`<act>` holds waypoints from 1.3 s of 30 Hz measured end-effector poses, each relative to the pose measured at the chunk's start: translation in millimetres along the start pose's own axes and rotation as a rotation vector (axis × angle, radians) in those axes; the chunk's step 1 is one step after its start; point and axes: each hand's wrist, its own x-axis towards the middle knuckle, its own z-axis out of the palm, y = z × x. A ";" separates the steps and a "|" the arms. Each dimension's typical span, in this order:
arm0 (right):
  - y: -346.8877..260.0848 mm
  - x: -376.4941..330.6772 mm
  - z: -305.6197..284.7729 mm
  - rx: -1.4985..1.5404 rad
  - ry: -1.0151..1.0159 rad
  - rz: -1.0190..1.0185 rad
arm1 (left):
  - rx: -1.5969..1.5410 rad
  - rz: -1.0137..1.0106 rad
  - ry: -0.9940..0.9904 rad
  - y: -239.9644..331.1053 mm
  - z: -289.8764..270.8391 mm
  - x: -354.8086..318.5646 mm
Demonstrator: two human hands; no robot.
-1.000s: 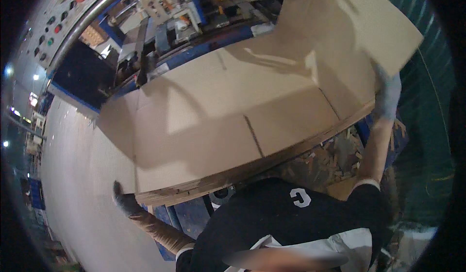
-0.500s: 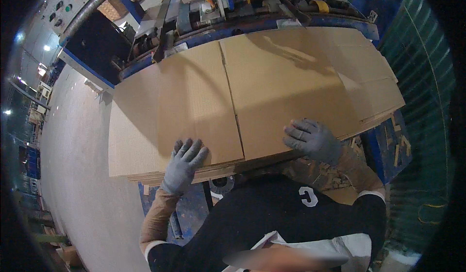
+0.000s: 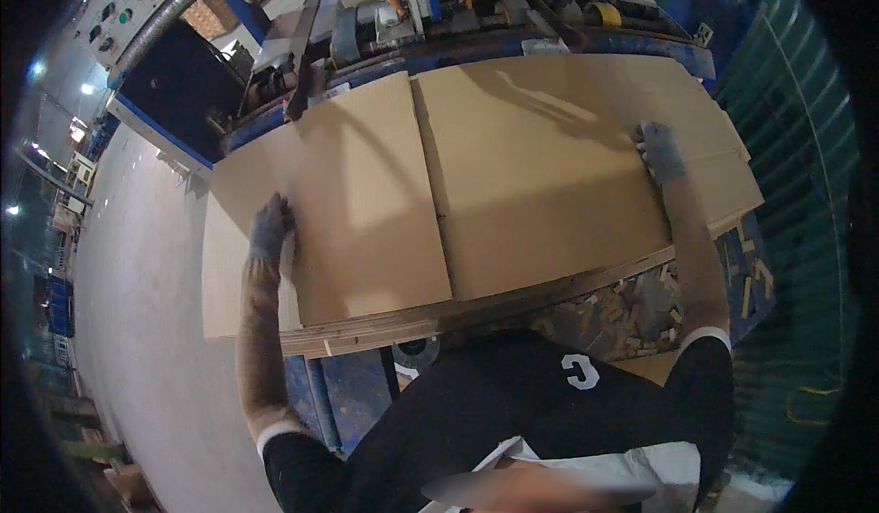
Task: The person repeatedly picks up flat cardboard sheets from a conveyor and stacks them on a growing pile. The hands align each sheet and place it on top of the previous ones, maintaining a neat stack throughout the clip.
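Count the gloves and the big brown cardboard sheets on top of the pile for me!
Grey gloves: 2, on the left hand and the right hand
Top cardboard sheets: 2, left sheet and right sheet
Total: 4

Machine [image 3: 439, 9] seemingly blocks the cardboard stack's [image 3: 513, 174] far edge; near edge open.

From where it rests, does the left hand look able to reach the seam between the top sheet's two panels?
Probably yes: the left hand lies flat on the cardboard sheet, and bare cardboard runs to the seam.
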 end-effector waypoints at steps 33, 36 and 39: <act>-54.8 -115.3 -58.6 0.130 -0.074 -0.512 | 1.063 1.261 0.131 24.3 49.4 -89.4; -54.7 -93.9 -55.3 0.265 -0.061 -0.499 | 0.940 1.377 0.195 31.1 45.8 -70.5; -54.2 -85.8 -54.1 0.299 -0.034 -0.506 | 0.855 1.338 -0.009 38.0 52.5 -69.5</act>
